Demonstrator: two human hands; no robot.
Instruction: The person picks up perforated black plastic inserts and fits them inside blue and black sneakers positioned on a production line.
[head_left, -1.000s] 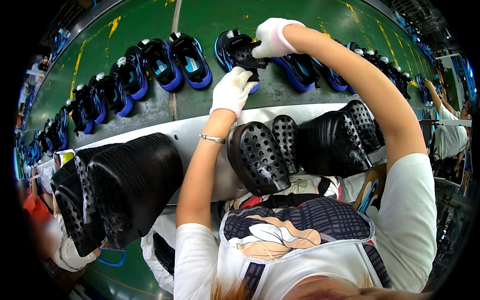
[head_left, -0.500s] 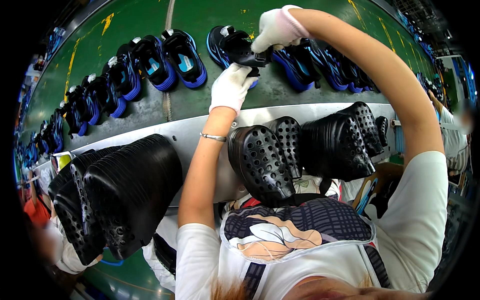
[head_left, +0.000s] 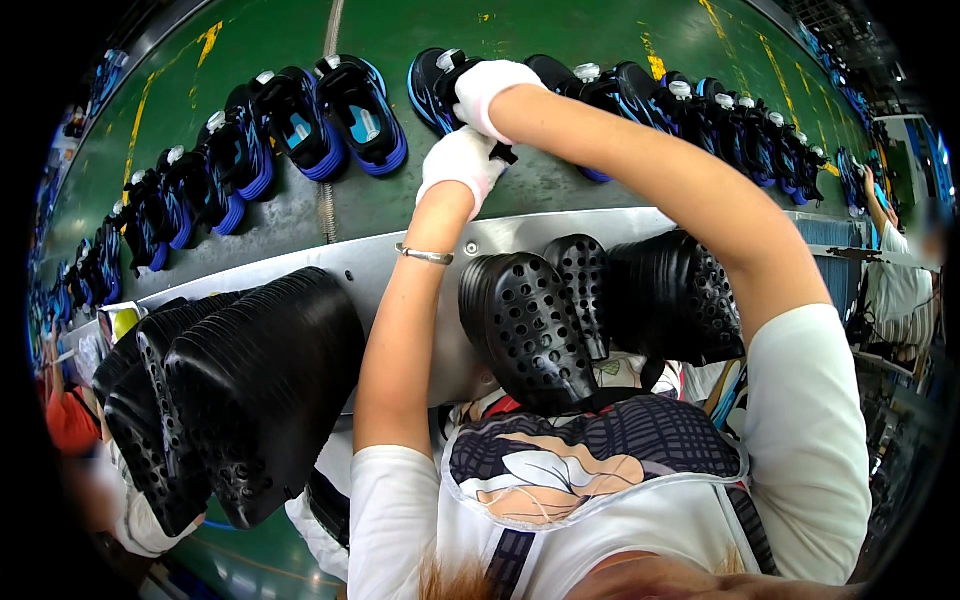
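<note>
Both hands wear white gloves and meet on one shoe [head_left: 437,85] on the green belt [head_left: 560,40]. The right hand [head_left: 487,88] is closed over the shoe's top and heel part, fingers curled down on it. The left hand [head_left: 460,165] comes from below and presses against the near side of the same shoe; it looks closed on a small dark part there, but the glove hides what exactly it pinches. A thin bracelet [head_left: 425,255] sits on the left wrist.

The shoe is black with a blue sole and it lies on its side on the belt, between the two hands, mostly covered by them. I judge it light and rather soft in the upper, with a stiffer sole (the sole edge would be the firm place to take it, the upper may fold under the fingers). It does not look slippery or fragile.

Around it, more shoes of the same kind stand in a row [head_left: 300,120] to the left and another row [head_left: 700,110] to the right, all on the belt. Nearer to the person, past a metal edge [head_left: 330,265], are stacks of black soles with holes [head_left: 530,330], and a bigger pile of soles [head_left: 250,380] on the left. Another person [head_left: 890,260] works far at the right.
</note>
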